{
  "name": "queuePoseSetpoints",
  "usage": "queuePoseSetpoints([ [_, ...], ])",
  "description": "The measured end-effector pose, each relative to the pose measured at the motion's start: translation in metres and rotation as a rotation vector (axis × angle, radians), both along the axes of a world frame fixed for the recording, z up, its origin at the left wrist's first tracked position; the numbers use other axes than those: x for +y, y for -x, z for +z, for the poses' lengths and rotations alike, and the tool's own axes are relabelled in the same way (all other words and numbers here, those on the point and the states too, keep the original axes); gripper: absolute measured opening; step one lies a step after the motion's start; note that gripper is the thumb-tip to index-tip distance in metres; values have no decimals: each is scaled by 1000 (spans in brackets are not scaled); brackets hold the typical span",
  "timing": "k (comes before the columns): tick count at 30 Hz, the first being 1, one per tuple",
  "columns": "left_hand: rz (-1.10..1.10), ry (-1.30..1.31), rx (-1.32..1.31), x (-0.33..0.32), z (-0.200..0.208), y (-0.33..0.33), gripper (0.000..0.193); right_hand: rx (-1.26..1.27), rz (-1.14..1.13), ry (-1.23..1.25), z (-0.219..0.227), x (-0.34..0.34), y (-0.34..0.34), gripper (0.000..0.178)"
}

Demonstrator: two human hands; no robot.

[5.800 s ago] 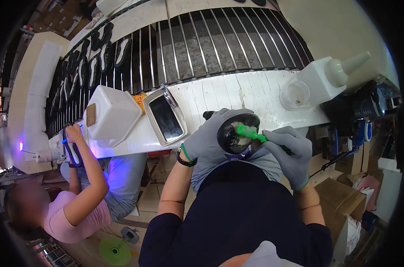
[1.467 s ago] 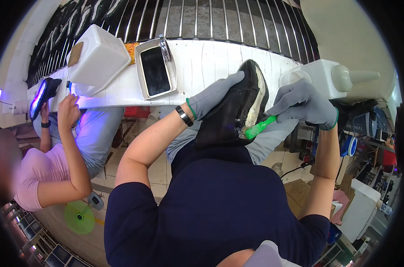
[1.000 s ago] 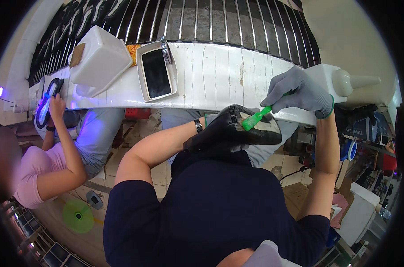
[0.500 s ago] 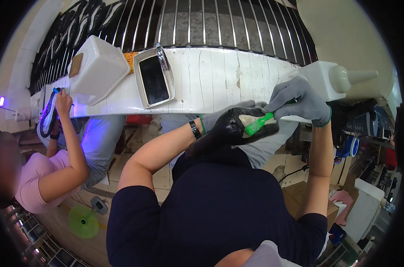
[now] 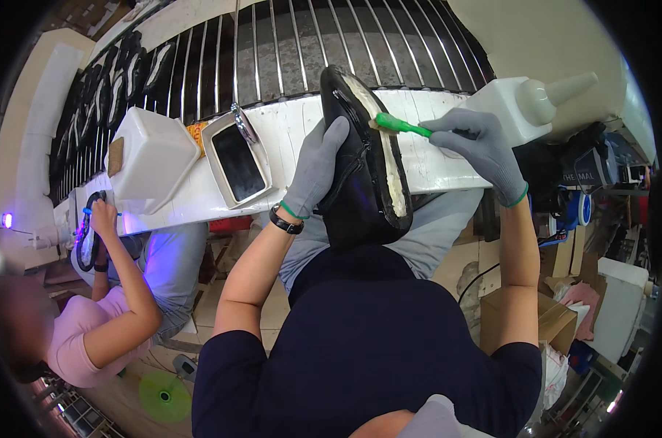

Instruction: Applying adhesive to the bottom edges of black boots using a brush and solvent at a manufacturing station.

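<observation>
My left hand point(image 5: 318, 166), in a grey glove, grips a black boot point(image 5: 356, 175) by its upper. The boot is turned so its pale, sole-less underside point(image 5: 390, 168) faces right, with the toe or heel end pointing up over the bench edge. In my gloved right hand point(image 5: 484, 142) is a green-handled brush point(image 5: 404, 125). Its tip touches the pale underside near the middle, and the bristles are hardly visible. The fingers of my right hand are closed round the handle's end.
Along the white bench point(image 5: 294, 120) stand a white jug point(image 5: 152, 160), a pale tray point(image 5: 236, 164) with a dark inside, and a white spouted bottle point(image 5: 520, 106). Metal rollers point(image 5: 287, 51) run behind, several black shoes point(image 5: 119, 84) at their left. A co-worker point(image 5: 101, 321) sits at left, handling another shoe.
The boot has swung from lying sideways to standing more upright, its underside now facing right. My left hand has moved to its upper, and the brush has shifted up and left.
</observation>
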State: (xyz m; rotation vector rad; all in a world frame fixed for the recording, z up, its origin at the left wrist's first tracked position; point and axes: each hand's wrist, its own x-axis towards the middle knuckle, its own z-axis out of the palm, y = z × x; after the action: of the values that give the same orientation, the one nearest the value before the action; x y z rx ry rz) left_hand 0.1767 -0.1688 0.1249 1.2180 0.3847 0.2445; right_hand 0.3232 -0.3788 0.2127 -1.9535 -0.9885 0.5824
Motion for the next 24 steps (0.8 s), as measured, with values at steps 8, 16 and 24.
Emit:
queuePoseSetpoints([
  [8, 8, -64, -60, 6, 5, 3, 51, -9, 148, 54, 14, 5, 12, 21],
  [16, -10, 54, -11, 6, -3, 4, 53, 25, 373, 101, 28, -2, 18, 20],
  [24, -145, 152, 129, 1, -7, 5, 51, 69, 495, 97, 31, 5, 14, 26],
])
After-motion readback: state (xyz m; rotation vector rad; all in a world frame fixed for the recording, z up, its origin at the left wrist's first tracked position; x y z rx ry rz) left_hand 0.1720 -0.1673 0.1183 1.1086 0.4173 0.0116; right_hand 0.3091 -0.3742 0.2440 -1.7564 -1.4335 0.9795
